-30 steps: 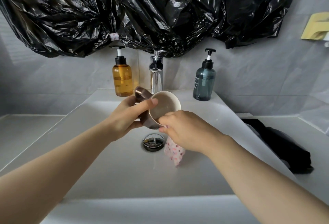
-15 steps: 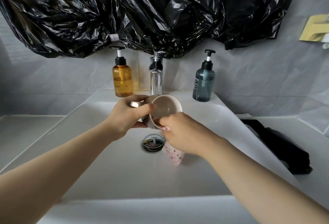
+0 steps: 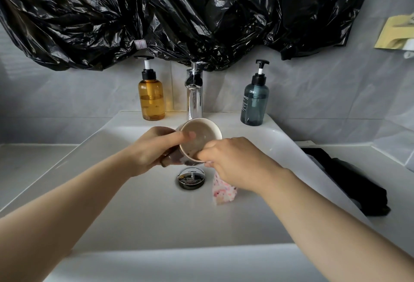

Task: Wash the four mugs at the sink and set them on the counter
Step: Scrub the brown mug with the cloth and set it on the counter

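A brown mug (image 3: 202,135) with a cream inside is held tilted over the white sink (image 3: 156,214), its mouth facing me, just below the tap. My left hand (image 3: 154,149) grips the mug's outside, thumb over the rim. My right hand (image 3: 237,163) holds a white cloth with pink dots (image 3: 223,188) and presses it against the mug's lower rim; the cloth's end hangs below the hand. The mug's handle is hidden under my left palm. No other mug is in view.
A chrome tap (image 3: 194,93) stands behind the mug, an amber pump bottle (image 3: 152,98) to its left, a teal pump bottle (image 3: 255,100) to its right. The chrome drain (image 3: 191,178) lies below. A black cloth (image 3: 349,181) lies on the right counter. Black plastic (image 3: 179,13) covers the wall above.
The mug has turned in my left hand: its handle, on top at first, has gone down under my palm. My right hand with the cloth stays at the lower rim.
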### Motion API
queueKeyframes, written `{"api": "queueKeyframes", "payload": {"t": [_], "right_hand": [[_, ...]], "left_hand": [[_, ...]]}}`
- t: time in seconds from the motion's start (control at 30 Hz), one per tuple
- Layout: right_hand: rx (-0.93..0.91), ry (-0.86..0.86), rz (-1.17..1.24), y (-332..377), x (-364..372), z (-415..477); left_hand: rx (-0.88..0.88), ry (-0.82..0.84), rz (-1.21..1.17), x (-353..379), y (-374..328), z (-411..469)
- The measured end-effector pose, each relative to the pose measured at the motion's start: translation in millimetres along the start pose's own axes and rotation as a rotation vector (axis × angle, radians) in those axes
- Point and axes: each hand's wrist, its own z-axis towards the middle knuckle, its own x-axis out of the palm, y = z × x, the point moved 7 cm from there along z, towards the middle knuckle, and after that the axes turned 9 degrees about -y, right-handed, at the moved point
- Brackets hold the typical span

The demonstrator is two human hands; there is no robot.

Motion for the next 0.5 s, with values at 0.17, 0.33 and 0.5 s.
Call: {"api": "queueKeyframes", "payload": {"t": [0.17,0.33,0.5], "right_hand": [[0.112,-0.049,0.201,6.9,-0.8,5.5],[0.236,-0.057,0.448,8.1,6.9,7.1],[0.109,-0.079,0.296,2.8,-3.3,3.9]], "left_hand": [[0.051,-0.162,-0.133,-2.1,-7.3,2.9],[0.062,-0.253,-0.189,2.8,-6.6,2.4],[0.063,-0.119,-0.115,5.6,-5.5,3.0]]}}
